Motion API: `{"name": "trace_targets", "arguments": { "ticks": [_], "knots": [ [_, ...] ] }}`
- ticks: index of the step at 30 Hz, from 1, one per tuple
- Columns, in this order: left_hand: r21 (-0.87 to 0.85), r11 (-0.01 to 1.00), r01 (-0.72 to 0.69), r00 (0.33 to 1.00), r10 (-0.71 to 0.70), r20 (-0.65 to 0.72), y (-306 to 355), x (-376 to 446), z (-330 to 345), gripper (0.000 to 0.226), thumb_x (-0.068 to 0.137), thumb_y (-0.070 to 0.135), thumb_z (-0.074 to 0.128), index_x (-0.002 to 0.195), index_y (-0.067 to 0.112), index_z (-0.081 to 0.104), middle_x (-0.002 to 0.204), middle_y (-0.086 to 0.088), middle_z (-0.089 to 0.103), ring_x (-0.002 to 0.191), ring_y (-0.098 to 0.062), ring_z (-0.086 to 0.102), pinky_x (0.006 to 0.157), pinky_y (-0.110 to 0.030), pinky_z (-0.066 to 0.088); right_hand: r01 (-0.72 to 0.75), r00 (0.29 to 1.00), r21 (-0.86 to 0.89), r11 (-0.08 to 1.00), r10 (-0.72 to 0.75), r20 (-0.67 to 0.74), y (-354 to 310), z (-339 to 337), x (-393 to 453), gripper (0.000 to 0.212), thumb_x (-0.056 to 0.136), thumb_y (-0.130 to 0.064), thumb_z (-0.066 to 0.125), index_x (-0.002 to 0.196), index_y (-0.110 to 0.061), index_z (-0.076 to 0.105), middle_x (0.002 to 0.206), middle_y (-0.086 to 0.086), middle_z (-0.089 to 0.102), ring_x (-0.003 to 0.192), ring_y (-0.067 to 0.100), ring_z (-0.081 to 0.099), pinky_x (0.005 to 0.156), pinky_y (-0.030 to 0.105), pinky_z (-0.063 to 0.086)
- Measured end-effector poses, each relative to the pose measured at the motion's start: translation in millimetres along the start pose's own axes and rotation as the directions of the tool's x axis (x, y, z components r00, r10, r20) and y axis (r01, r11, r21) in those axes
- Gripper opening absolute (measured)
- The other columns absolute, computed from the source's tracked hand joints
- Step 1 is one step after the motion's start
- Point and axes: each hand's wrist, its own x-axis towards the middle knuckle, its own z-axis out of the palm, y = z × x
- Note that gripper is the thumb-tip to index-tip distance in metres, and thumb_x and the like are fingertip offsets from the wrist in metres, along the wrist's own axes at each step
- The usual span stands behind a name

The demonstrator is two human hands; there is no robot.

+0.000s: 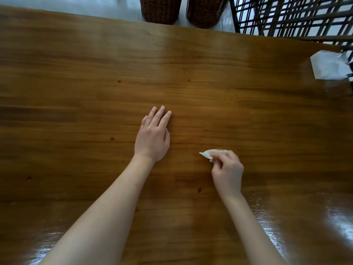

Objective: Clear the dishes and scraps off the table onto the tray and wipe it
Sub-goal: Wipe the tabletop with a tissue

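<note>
A glossy brown wooden table (76,92) fills the view. My left hand (153,135) lies flat on it near the middle, fingers straight and together. To its right, my right hand (227,172) pinches a crumpled white tissue (207,153) with a brownish stain, held against the tabletop. No dishes and no tray are in sight.
A clear tissue box (330,70) with white tissues stands at the table's right edge. Beyond the far edge are two dark wicker baskets (162,10) and a dark metal lattice frame (292,16). Small dark knots dot the wood.
</note>
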Motion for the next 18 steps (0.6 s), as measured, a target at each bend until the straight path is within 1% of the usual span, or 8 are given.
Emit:
{"name": "trace_targets", "arguments": {
  "ticks": [3,5,7,10,12,14,16,18],
  "knots": [
    [-0.002,1.0,-0.009,1.0,0.009,-0.003,-1,1,0,0.047,0.094,0.018,0.043,0.141,0.017,0.039,0.149,-0.007,0.035,0.141,-0.025,0.022,0.113,-0.036,0.015,-0.163,0.984,-0.031,0.986,0.16,-0.084,5,-2,44,0.018,0.083,0.006,0.057,0.091,-0.001,0.072,0.082,0.014,0.065,0.075,0.027,0.061,0.061,0.018,0.035],
    [-0.001,1.0,-0.013,1.0,0.013,-0.007,-1,1,0,0.047,0.094,0.018,0.042,0.141,0.016,0.038,0.148,-0.008,0.035,0.141,-0.025,0.022,0.113,-0.036,0.015,-0.218,0.97,-0.033,0.975,0.213,-0.119,0,3,66,0.02,0.087,0.001,0.054,0.096,-0.002,0.071,0.088,0.014,0.065,0.081,0.024,0.061,0.066,0.018,0.035],
    [0.0,1.0,-0.013,1.0,0.013,-0.009,-2,0,1,0.047,0.094,0.018,0.042,0.141,0.016,0.038,0.148,-0.008,0.035,0.141,-0.026,0.022,0.113,-0.036,0.014,-0.155,0.984,-0.034,0.987,0.151,-0.098,-11,10,61,0.02,0.087,0.002,0.054,0.095,-0.002,0.071,0.088,0.013,0.065,0.082,0.024,0.06,0.069,0.02,0.037],
    [0.005,1.0,-0.007,1.0,0.007,-0.014,-1,-1,1,0.048,0.094,0.018,0.042,0.141,0.017,0.038,0.149,-0.007,0.035,0.141,-0.025,0.021,0.112,-0.036,0.014,0.033,0.999,-0.015,0.999,-0.033,-0.003,-16,15,22,0.017,0.082,0.007,0.058,0.088,-0.001,0.072,0.082,0.012,0.064,0.079,0.023,0.059,0.067,0.025,0.044],
    [-0.002,1.0,-0.011,1.0,0.011,-0.015,-1,-1,1,0.048,0.094,0.018,0.042,0.141,0.017,0.038,0.149,-0.007,0.035,0.141,-0.025,0.021,0.113,-0.036,0.014,0.063,0.998,-0.011,0.998,-0.063,-0.003,-8,9,16,0.017,0.08,0.008,0.06,0.088,-0.001,0.072,0.078,0.012,0.064,0.075,0.024,0.059,0.064,0.027,0.046],
    [-0.014,1.0,-0.016,1.0,0.016,-0.017,-2,-1,1,0.048,0.094,0.017,0.042,0.141,0.016,0.038,0.149,-0.007,0.035,0.141,-0.025,0.021,0.113,-0.036,0.015,-0.04,0.996,-0.037,0.999,0.037,-0.087,-1,7,44,0.018,0.081,0.006,0.058,0.09,-0.001,0.072,0.08,0.015,0.064,0.074,0.028,0.06,0.064,0.026,0.041],
    [-0.015,1.0,-0.018,1.0,0.017,-0.02,-3,-1,1,0.048,0.094,0.018,0.042,0.141,0.016,0.039,0.148,-0.007,0.036,0.141,-0.025,0.021,0.113,-0.037,0.016,-0.205,0.966,-0.027,0.978,0.198,-0.168,2,10,93,0.021,0.085,-0.001,0.055,0.097,-0.003,0.071,0.093,0.015,0.067,0.086,0.027,0.062,0.073,0.026,0.044],
    [-0.017,1.0,-0.02,1.0,0.02,-0.022,-3,0,0,0.047,0.093,0.017,0.043,0.141,0.016,0.039,0.148,-0.008,0.036,0.141,-0.025,0.022,0.113,-0.037,0.016,-0.273,0.949,-0.022,0.962,0.266,-0.171,-4,17,129,0.023,0.088,-0.004,0.052,0.102,-0.005,0.07,0.102,0.013,0.067,0.095,0.023,0.061,0.081,0.024,0.045]
  ]
}}
